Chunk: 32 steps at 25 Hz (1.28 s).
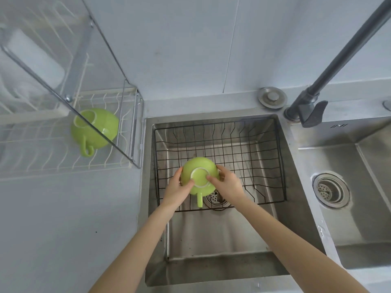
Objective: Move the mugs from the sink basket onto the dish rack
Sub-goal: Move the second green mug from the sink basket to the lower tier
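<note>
I have both hands, left (177, 188) and right (227, 183), clamped on the upturned mug (200, 175) over the basket (264, 144), centre frame, handle toward me. The rack (118, 157) lies up and left, one mug (94, 129) already there; my left hand is nearer it.

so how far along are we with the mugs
Done: one green mug already sits upside down on the dish rack. In hand: the left hand and right hand grip a second green mug, upside down, over the sink basket. Left: carry it to the rack. No other mugs show in the basket.
</note>
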Tool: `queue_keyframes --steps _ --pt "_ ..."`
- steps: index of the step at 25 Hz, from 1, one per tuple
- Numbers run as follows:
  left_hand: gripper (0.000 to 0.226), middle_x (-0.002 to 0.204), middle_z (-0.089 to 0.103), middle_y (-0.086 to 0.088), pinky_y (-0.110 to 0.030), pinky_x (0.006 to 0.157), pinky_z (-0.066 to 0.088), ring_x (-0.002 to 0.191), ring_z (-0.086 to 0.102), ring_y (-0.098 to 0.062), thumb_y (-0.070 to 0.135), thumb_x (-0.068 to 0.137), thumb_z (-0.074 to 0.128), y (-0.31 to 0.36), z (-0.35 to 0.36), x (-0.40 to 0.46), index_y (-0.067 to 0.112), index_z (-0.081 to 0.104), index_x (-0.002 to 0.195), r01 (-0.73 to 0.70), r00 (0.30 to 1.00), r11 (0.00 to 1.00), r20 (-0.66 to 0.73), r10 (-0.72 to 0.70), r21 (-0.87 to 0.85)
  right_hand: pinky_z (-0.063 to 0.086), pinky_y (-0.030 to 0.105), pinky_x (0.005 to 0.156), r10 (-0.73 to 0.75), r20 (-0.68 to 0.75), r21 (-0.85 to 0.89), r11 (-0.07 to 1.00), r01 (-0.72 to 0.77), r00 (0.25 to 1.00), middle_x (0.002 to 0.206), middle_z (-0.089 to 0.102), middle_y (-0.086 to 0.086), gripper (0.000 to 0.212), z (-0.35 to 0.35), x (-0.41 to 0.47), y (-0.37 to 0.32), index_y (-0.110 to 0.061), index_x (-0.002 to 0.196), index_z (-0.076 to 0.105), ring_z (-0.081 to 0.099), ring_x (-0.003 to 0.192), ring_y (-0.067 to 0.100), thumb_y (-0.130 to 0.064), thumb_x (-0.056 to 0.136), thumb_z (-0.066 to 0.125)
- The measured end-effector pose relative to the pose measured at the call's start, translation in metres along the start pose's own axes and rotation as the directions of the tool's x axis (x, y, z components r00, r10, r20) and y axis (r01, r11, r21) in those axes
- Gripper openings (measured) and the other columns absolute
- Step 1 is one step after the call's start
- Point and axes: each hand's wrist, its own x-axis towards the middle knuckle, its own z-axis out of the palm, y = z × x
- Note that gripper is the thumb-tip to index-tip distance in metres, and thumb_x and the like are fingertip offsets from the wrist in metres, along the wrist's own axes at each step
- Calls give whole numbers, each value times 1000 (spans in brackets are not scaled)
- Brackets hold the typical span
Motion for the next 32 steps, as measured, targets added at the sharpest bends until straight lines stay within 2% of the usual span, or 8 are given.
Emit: queue_keyframes --steps 4,7,12,16,18,20,25,32 --pt "66 128 46 1 -9 75 41 102 49 -11 17 86 59 5 -15 -34 25 25 142 -118 989 992 100 113 47 43 31 95 -57 -9 19 998 57 998 123 61 8 51 -13 -26 -11 -15 133 46 55 115 24 -35 87 57" --pt "80 129 35 -4 -19 89 36 102 48 -13 12 83 63 2 -28 -58 23 14 144 -186 977 974 133 169 127 47 37 100 -63 0 55 996 63 998 118 64 10 50 -15 -45 -16 -16 130 50 59 110 26 -38 86 57" --pt "86 122 31 -4 -25 94 39 101 47 -15 12 79 67 -11 -53 -81 24 12 144 -307 951 928 114 289 211 48 43 101 -153 37 21 988 152 988 120 64 9 56 -1 -78 -27 -17 131 48 61 110 25 -41 82 61" --pt "85 117 29 -1 -22 89 37 110 46 -20 12 78 69 -21 -83 -94 20 16 144 -348 937 917 104 334 194 46 28 94 -235 110 -39 970 241 966 115 59 1 68 14 -106 -40 -17 139 37 58 103 15 -25 79 70" --pt "83 123 30 -3 -21 87 37 107 47 -19 12 77 70 -25 -99 -99 18 20 143 -359 933 912 97 346 199 45 24 89 -269 137 -89 955 282 953 110 56 -2 74 27 -115 -45 -18 141 34 55 95 12 -19 77 72" --pt "82 132 31 -6 -21 85 37 100 48 -18 13 76 71 -32 -116 -104 16 23 142 -367 930 904 94 354 218 46 25 87 -277 125 -92 953 289 953 108 55 -1 77 42 -124 -50 -18 142 32 56 91 11 -15 76 72" --pt "84 138 31 -7 -23 85 38 94 51 -17 16 75 72 -55 -161 -112 16 22 143 -373 928 896 89 362 240 49 38 98 -293 97 -89 949 301 951 110 54 -1 78 88 -140 -67 -18 142 30 56 100 15 -14 76 72" --pt "83 137 34 -5 -25 86 41 96 55 -18 19 74 73 -81 -230 -118 16 26 142 -387 921 884 73 382 262 45 30 100 -318 93 -144 933 329 943 124 59 8 79 148 -149 -99 -18 143 28 58 110 18 -21 77 72"
